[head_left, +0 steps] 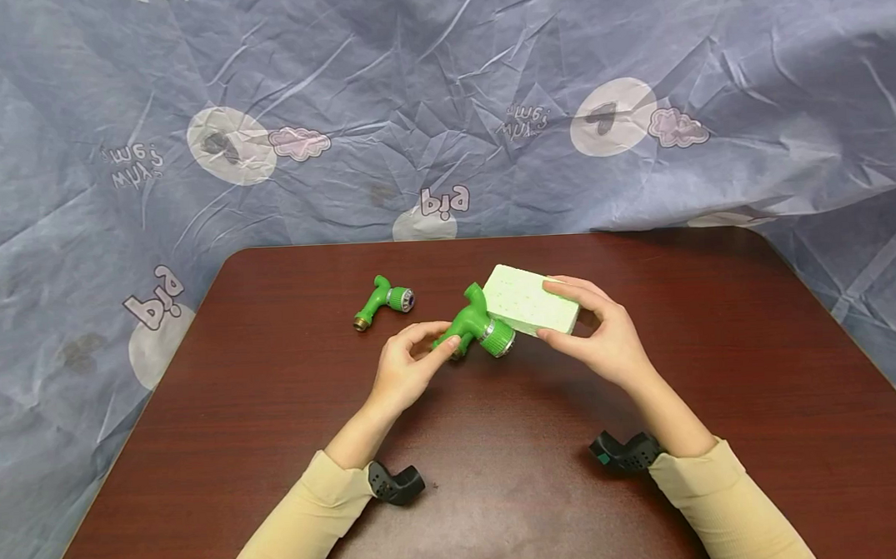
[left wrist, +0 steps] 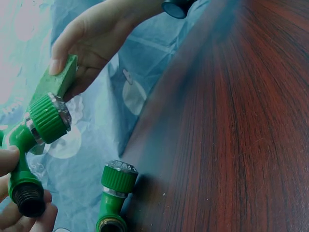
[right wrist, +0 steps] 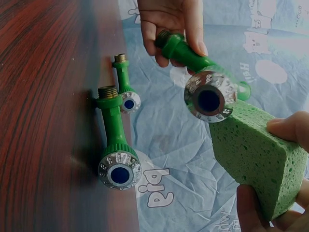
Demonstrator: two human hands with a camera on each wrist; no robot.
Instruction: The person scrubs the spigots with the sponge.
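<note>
My left hand (head_left: 405,370) pinches a green tap (head_left: 465,322) by its threaded inlet end, thumb on the near side. The tap's ribbed knob has a silver cap with a dark blue centre, plain in the right wrist view. In my right hand (head_left: 608,331) is a light green sponge (right wrist: 256,154), a thick porous block gripped at its right end between thumb and fingers. The sponge's left end meets the tap beside the knob and spout. Both things are held above the table.
On the brown table (head_left: 238,455), a second green tap (head_left: 381,303) with a brass thread lies left of the hands. The right wrist view shows another green tap (right wrist: 113,130) nearer that camera, hidden in the head view. A wrinkled blue-grey cloth (head_left: 440,88) hangs behind the table.
</note>
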